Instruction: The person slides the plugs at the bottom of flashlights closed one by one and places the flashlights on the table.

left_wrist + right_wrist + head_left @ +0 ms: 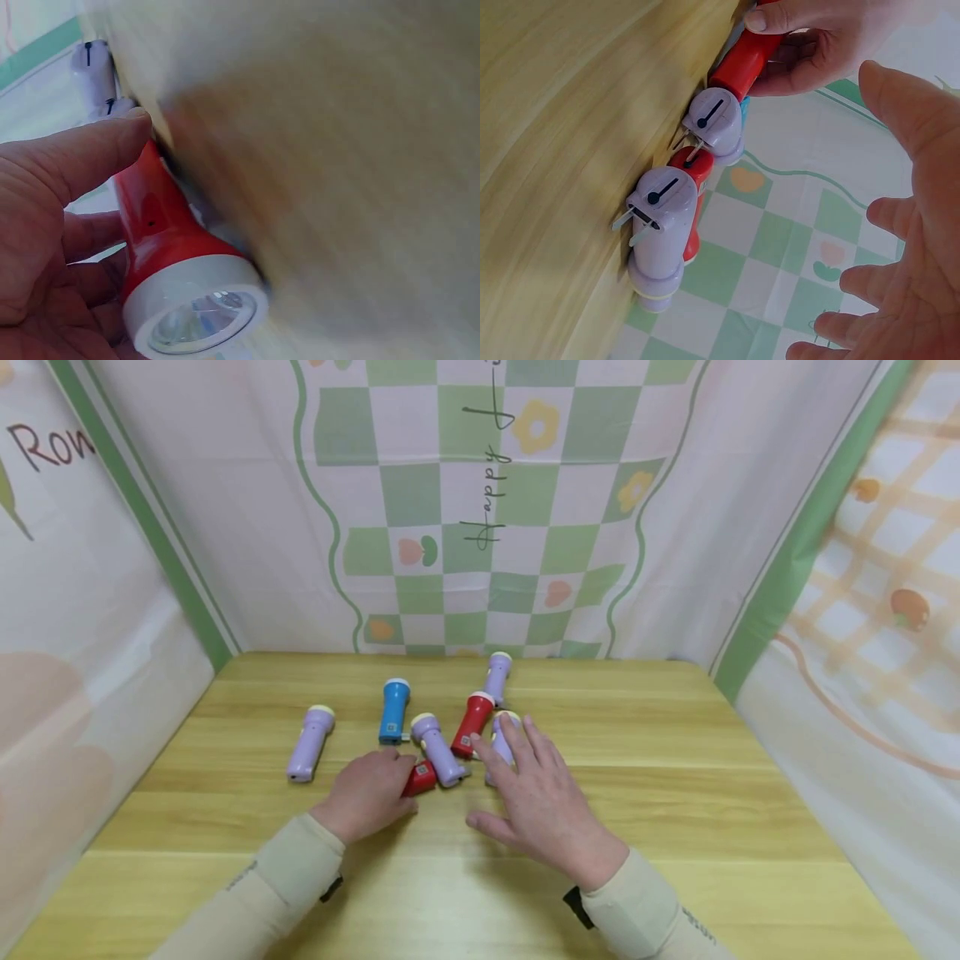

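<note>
My left hand (371, 795) grips a red flashlight (154, 217) between thumb and fingers, its white-rimmed lens facing the left wrist camera. In the head view most of that flashlight hides under the hand, and its tail end sits beside a purple flashlight (440, 752). Spread and holding nothing, my right hand (551, 806) hovers over the table, its fingers partly covering another purple flashlight (502, 739). A second red flashlight (473, 725) lies just left of those fingertips. Metal plug prongs (634, 225) stick out of the near purple flashlight (664, 217) in the right wrist view.
Beyond my left hand lies a blue flashlight (394, 712), with prongs out at its base. One purple flashlight (311, 743) is off to the left and another (498, 677) lies farther back. Patterned cloth (480, 493) hangs behind the wooden table (675, 777) and along both sides.
</note>
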A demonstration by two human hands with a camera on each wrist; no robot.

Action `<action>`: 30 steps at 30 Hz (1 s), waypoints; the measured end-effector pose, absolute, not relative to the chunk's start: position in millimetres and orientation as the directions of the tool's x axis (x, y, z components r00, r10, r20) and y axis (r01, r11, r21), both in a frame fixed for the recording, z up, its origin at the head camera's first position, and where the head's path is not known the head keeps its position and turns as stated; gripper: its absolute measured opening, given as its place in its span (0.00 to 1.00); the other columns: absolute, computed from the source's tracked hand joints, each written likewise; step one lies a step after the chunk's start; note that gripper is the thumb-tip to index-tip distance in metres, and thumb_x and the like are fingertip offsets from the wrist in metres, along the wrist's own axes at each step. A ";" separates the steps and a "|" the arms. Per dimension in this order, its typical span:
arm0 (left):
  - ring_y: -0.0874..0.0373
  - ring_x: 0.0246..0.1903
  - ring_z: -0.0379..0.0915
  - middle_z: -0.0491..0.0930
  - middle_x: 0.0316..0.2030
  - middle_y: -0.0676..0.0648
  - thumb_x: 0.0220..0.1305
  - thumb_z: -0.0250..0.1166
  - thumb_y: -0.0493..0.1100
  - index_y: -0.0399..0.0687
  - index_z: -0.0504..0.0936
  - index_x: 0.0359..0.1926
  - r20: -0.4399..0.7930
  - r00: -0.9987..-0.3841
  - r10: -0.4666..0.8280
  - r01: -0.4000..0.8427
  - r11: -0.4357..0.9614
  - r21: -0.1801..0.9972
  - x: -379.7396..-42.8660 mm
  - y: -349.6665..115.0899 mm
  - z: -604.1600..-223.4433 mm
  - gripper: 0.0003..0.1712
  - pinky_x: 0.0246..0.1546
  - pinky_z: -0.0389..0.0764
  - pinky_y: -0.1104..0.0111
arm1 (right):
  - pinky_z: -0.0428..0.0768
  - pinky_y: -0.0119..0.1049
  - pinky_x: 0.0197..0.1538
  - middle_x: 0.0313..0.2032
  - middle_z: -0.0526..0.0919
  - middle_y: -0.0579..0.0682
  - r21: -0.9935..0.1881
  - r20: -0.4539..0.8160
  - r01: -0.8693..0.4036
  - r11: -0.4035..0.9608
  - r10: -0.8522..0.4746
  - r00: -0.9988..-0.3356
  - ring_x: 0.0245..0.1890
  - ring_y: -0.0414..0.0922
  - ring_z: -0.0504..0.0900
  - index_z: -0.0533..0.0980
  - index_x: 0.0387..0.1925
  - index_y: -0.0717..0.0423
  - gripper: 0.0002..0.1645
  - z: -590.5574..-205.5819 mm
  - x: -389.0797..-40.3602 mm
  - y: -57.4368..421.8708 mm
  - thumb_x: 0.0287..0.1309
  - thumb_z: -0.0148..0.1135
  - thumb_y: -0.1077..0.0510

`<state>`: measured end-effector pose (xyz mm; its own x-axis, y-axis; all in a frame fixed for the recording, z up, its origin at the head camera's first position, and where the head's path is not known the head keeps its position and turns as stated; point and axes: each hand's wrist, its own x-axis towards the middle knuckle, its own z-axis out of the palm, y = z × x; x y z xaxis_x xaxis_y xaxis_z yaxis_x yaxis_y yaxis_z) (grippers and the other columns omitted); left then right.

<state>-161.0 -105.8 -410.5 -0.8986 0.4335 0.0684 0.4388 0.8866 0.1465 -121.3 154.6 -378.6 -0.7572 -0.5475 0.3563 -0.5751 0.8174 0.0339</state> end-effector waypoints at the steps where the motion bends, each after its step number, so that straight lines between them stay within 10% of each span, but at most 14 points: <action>1: 0.50 0.34 0.78 0.82 0.38 0.44 0.57 0.80 0.53 0.41 0.83 0.49 0.064 -0.900 0.431 0.435 0.889 0.141 -161.4 -105.8 -411.5 0.27 0.37 0.84 0.54 | 0.68 0.65 0.72 0.78 0.58 0.67 0.034 0.357 -0.575 0.817 -0.548 -0.757 0.75 0.72 0.60 0.63 0.78 0.49 0.57 -378.7 -121.4 154.5 0.57 0.68 0.25; 30: 0.52 0.29 0.75 0.81 0.32 0.45 0.62 0.76 0.45 0.41 0.83 0.45 0.022 -0.901 0.433 0.431 0.891 0.140 -159.3 -109.2 -410.1 0.16 0.32 0.83 0.56 | 0.66 0.64 0.74 0.78 0.59 0.67 0.018 0.352 -0.575 0.818 -0.544 -0.762 0.76 0.70 0.59 0.63 0.78 0.48 0.57 -378.8 -122.2 154.1 0.57 0.69 0.26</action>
